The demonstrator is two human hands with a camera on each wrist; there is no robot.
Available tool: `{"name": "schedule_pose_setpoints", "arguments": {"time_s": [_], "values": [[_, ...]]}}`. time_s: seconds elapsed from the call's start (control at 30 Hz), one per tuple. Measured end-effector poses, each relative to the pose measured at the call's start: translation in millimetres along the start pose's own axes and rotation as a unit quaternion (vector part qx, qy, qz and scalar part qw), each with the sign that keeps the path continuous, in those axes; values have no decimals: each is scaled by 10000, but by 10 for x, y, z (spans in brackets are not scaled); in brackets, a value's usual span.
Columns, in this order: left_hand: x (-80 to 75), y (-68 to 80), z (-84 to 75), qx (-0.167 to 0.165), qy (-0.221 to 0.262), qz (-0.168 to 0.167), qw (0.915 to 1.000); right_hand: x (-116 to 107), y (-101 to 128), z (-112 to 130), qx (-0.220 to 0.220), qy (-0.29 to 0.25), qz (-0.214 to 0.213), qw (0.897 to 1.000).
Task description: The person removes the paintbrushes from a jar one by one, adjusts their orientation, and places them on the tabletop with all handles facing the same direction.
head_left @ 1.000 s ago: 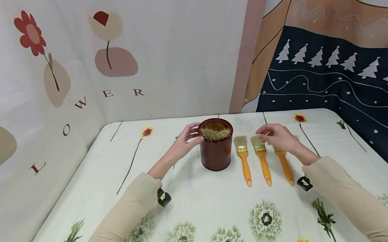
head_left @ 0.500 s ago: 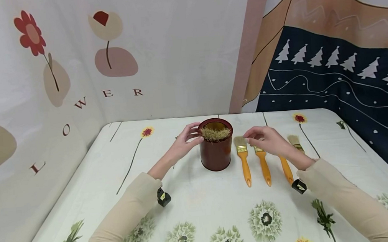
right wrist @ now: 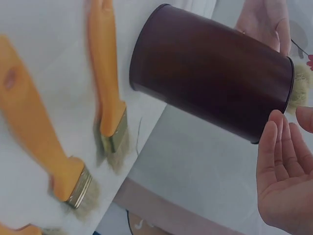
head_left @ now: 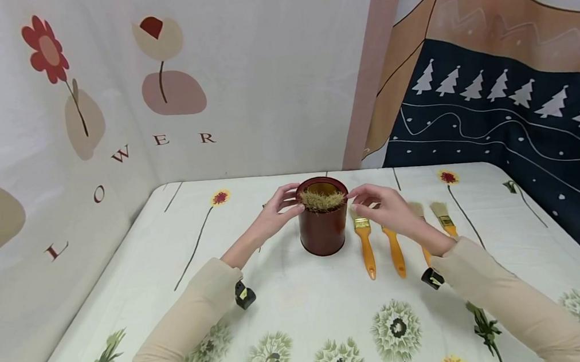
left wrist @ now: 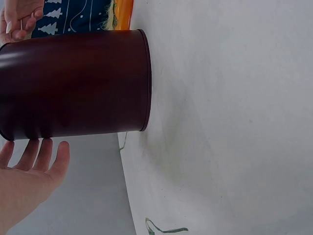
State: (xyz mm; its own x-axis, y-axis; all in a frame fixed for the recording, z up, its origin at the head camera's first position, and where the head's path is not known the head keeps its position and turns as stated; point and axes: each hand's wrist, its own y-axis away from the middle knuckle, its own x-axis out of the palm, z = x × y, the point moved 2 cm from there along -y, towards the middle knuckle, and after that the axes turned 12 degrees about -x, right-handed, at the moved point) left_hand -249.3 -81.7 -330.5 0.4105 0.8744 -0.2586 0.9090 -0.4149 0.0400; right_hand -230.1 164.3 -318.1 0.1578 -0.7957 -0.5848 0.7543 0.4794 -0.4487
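Observation:
A dark red can point(head_left: 322, 230) stands upright on the table, with a tuft of straw-coloured fibres point(head_left: 323, 200) along its near rim. My left hand point(head_left: 275, 212) is at its left side; in the left wrist view the fingertips point(left wrist: 45, 147) touch the wall and the fingers are nearly straight. On the opposite side, my right hand point(head_left: 383, 210) has its fingertips right at the upper edge, fingers extended and thumb apart, holding nothing. Below that hand lies a paintbrush point(head_left: 364, 243) with an orange handle, beside a second paintbrush point(head_left: 396, 255) whose bristles are hidden by the hand.
Two more paintbrushes lie further right, one partly behind my right forearm and the outermost paintbrush point(head_left: 444, 218) with its bristles showing. A white flower-printed cloth point(head_left: 301, 312) covers the table. Printed fabric walls point(head_left: 270, 73) rise at its back and sides.
My right hand has moved left across the paintbrushes to the can's right rim, uncovering the rightmost brush. The left hand and the can have stayed where they were.

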Motion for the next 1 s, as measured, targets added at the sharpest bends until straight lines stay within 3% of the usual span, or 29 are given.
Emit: {"name": "schedule_pose_setpoints", "arguments": {"time_s": [0.27, 0.6, 0.83, 1.0], "values": [[3, -9, 3, 16, 28, -1, 10000, 61, -86, 52, 74, -120, -22, 9999], [-1, -11, 9, -20, 14, -27, 10000, 105, -126, 65, -38, 96, -65, 9999], [5, -11, 9, 4, -20, -19, 10000, 90, -137, 383, -223, 197, -376, 9988], [3, -14, 17, -3, -8, -17, 10000, 106, -150, 144, -306, 231, -523, 9979]]}}
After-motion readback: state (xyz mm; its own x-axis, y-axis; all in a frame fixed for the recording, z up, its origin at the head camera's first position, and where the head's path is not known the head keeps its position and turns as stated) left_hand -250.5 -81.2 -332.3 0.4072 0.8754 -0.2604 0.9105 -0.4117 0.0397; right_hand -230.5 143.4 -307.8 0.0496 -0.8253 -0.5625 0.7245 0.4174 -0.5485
